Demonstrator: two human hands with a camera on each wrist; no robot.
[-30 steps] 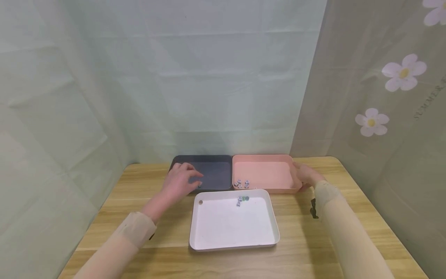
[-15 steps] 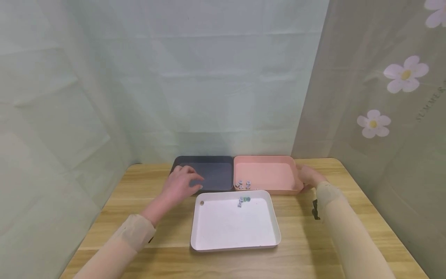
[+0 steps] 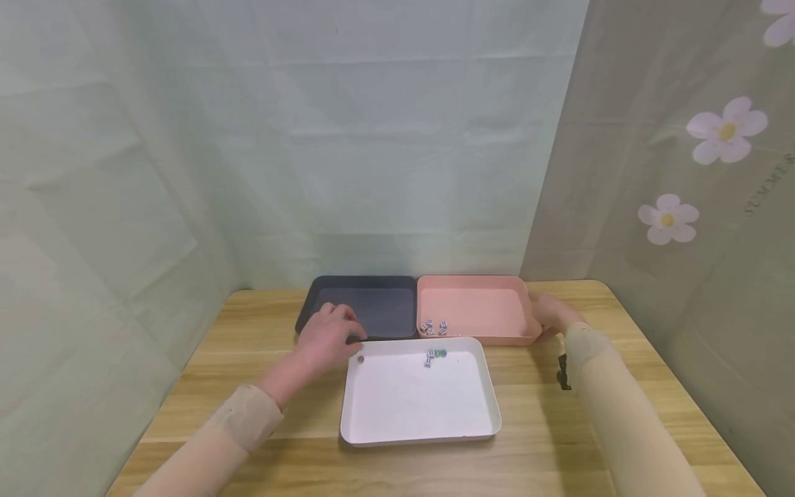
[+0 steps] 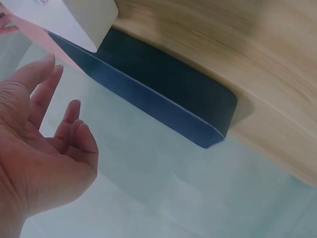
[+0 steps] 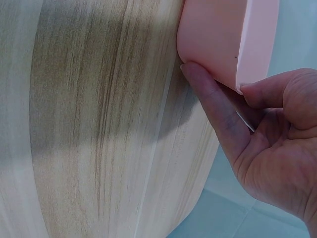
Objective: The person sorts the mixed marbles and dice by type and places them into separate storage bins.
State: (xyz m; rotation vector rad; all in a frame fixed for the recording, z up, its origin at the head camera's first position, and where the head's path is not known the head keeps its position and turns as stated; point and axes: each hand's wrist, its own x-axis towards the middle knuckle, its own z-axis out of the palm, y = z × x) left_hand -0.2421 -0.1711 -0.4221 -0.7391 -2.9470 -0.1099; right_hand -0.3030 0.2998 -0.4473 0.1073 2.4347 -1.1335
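Note:
My left hand [image 3: 329,335] hovers over the near edge of the dark blue tray [image 3: 385,304], its fingertips beside the far left corner of the white tray [image 3: 422,407]. In the left wrist view, the thumb and fingers stand apart, with nothing visible between them. A small round brown piece [image 3: 360,359] lies just below those fingertips, inside the white tray. My right hand [image 3: 549,310] holds the right end of the pink tray [image 3: 475,304]; its thumb [image 5: 260,94] presses the rim and a finger lies against the lower outer wall. Several dice [image 3: 427,328] sit at the pink tray's near left.
Inside the white tray, near its far wall, are more dice [image 3: 428,360] beside small green round pieces [image 3: 440,353]. The trays stand on a wooden table [image 3: 248,331]. A pale curtain [image 3: 397,172] hangs close behind the dark and pink trays.
My left hand has come nearer and slightly right, from above the dark tray to the white tray's far left corner. The right hand stays at the pink tray.

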